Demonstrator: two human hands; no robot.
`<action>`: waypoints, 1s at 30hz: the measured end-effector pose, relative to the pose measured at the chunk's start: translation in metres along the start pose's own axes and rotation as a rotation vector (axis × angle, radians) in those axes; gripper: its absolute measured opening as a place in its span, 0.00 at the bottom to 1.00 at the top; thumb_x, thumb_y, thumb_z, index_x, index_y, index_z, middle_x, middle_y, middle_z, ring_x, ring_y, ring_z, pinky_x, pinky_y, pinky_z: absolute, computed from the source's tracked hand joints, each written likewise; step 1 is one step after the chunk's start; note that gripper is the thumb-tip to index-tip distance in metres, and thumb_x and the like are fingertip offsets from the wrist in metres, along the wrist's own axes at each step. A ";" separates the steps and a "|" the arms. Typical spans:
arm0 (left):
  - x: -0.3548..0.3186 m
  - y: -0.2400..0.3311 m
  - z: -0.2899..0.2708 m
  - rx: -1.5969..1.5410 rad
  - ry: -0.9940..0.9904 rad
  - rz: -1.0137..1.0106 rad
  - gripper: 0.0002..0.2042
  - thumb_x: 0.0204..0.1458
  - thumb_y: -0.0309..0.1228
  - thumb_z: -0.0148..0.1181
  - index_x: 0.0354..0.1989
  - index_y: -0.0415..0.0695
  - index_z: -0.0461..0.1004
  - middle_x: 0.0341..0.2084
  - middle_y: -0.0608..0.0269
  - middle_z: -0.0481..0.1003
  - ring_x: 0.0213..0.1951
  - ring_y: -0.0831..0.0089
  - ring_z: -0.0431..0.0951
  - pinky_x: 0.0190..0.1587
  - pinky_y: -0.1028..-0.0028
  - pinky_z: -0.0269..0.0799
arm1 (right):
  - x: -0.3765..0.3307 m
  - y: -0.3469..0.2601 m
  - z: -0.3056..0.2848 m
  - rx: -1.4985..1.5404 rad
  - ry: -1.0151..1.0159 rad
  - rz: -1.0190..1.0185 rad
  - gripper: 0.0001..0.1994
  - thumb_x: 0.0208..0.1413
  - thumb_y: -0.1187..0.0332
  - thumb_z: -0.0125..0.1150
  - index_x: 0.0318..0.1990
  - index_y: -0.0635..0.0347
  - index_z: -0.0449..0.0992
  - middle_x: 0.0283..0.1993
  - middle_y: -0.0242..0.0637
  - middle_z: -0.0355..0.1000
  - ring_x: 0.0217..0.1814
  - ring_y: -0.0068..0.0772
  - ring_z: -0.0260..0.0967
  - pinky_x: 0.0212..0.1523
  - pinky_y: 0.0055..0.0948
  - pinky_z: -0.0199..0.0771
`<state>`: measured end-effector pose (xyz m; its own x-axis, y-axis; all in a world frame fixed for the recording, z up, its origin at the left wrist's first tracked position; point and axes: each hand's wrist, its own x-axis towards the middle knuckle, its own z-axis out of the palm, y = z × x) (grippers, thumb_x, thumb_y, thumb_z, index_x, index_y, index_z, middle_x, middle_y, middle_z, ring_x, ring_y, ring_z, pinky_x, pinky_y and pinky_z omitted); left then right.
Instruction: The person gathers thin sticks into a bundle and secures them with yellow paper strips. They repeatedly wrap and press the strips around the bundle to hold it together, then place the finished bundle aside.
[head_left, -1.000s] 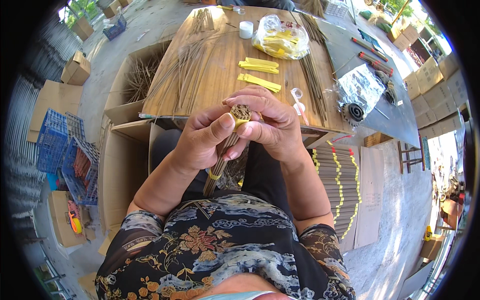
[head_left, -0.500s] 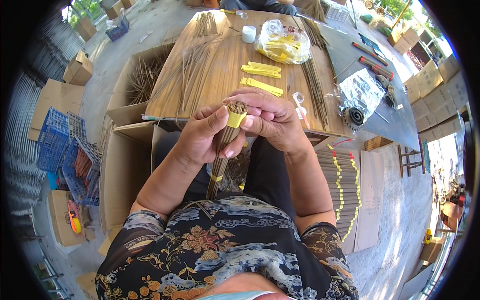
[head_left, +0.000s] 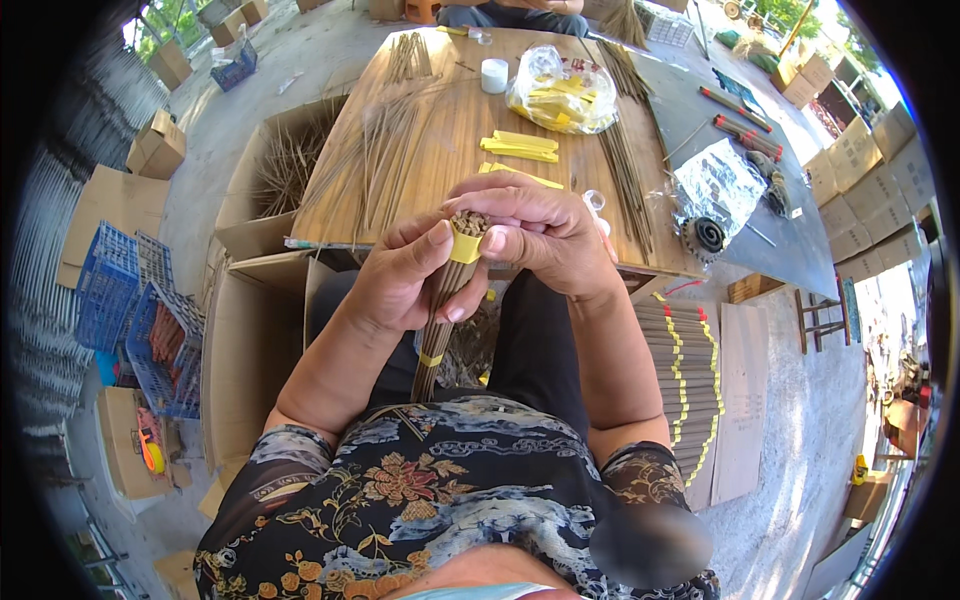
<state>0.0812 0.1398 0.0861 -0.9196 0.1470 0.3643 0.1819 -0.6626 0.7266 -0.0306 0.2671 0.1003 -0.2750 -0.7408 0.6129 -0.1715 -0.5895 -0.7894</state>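
Note:
A bundle of thin brown incense sticks stands tilted in front of my chest, its blunt end up. One yellow paper band circles it near the top, and a second yellow band sits lower down. My left hand wraps the bundle from the left, thumb beside the upper band. From the right, my right hand closes on that band, thumb pressed against it and fingers curled over behind the top. The far side of the band is hidden by my fingers.
Yellow paper strips, a plastic bag of strips, a white cup and loose sticks lie on the wooden table. Banded bundles lie at right; a cardboard box stands left. Another person sits opposite.
Both hands have shifted very slightly, still around the bundle's top. The upper band sits a little lower in the picture. The hands now hide more of the near paper strips.

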 end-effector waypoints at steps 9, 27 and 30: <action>0.015 0.023 -0.007 0.147 0.088 0.203 0.18 0.58 0.40 0.39 0.45 0.37 0.66 0.42 0.49 0.68 0.23 0.77 0.68 0.24 0.81 0.64 | -0.012 0.038 0.013 0.374 -0.034 0.151 0.38 0.43 0.58 0.65 0.59 0.62 0.53 0.54 0.37 0.60 0.55 0.27 0.57 0.57 0.29 0.54; 0.000 0.034 0.006 0.276 0.273 0.273 0.10 0.50 0.35 0.56 0.28 0.42 0.64 0.18 0.66 0.66 0.19 0.77 0.67 0.23 0.78 0.65 | -0.023 0.054 0.066 0.010 -0.031 0.325 0.14 0.51 0.63 0.59 0.38 0.62 0.65 0.27 0.26 0.66 0.29 0.22 0.64 0.31 0.25 0.67; -0.001 0.033 0.008 0.278 0.338 0.239 0.10 0.49 0.33 0.58 0.28 0.40 0.64 0.17 0.65 0.68 0.18 0.78 0.68 0.22 0.79 0.66 | -0.021 0.039 0.068 0.103 -0.084 0.663 0.14 0.51 0.63 0.58 0.39 0.62 0.66 0.28 0.27 0.66 0.30 0.20 0.63 0.32 0.23 0.67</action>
<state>0.0906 0.1238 0.1143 -0.8938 -0.2618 0.3641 0.4452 -0.4211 0.7902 0.0332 0.2376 0.0590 -0.2155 -0.9765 0.0037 0.1004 -0.0260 -0.9946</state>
